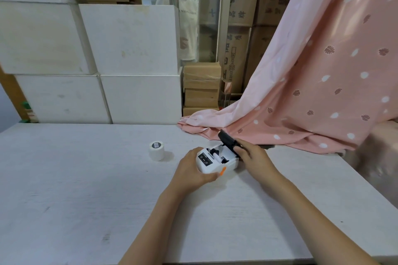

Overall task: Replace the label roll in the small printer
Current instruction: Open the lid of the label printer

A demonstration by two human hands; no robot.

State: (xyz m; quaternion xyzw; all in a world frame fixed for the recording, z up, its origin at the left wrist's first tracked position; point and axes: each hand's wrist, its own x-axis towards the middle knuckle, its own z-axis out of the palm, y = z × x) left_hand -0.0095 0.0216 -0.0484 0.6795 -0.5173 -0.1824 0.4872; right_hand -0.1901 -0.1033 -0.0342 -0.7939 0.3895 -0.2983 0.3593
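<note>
A wide white counter (86,200) fills the lower view, with stacked white boxes (129,38) behind it and a pink cloth (312,82) draped down onto its far right edge. Near the counter's middle sits the small white printer (217,162), its black lid (226,139) swung up and back so the roll bay shows. Inside the bay lies something white and cylindrical — likely the spent core or the last of the old roll, though it is too small to tell which.

The left hand (193,170) wraps the printer's near-left side, fingers curled around the body to steady it. The right hand (251,155) is at the far-right side, its fingers pinched on the base of the raised lid, holding it open.

A fresh label roll (156,150) stands on end on the counter, to the left of the printer and well apart from both hands, untouched.

The step in hand looks like opening the bay, so the task is at an early stage. The next move probably calls for freeing one hand — the right most easily, if the lid stays up unaided — to lift out what sits in the bay, then reaching left across the counter for the roll.
</note>
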